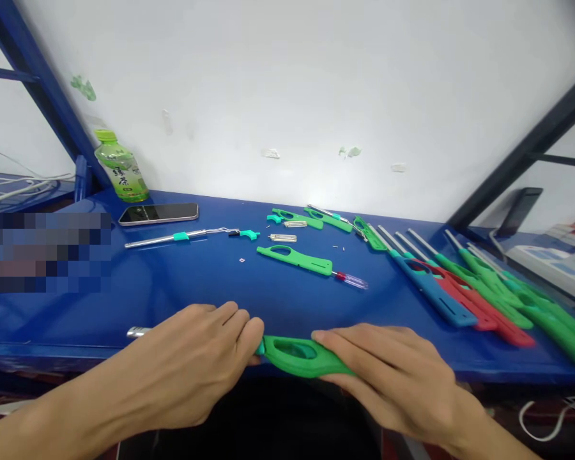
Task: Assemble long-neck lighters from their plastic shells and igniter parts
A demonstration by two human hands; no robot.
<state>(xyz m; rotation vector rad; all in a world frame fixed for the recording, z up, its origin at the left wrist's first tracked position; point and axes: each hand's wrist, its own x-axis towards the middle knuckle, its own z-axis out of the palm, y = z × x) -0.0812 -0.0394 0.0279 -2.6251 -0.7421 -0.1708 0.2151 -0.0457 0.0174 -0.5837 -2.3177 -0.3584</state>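
Note:
Near the front edge of the blue table, I hold a green long-necked lighter [299, 358] in both hands. My left hand [211, 358] is wrapped round its metal tube side, whose silver tip shows beyond the wrist. My right hand [388, 367] grips the handle end, hiding most of it. Ahead lie a green handle shell [297, 259], a small screwdriver [351, 280] touching its end, and a clear fuel tank [283, 238]. A loose metal tube with wires [172, 238] leads to a teal trigger [249, 234]. More opened lighter parts [297, 219] lie farther back.
Several whole lighters in blue [434, 291], red [483, 306] and green [493, 275] lie on the right. A phone [159, 213] and a green tea bottle [121, 167] stand at the back left. A white wall [287, 83] closes off the blue table [182, 281].

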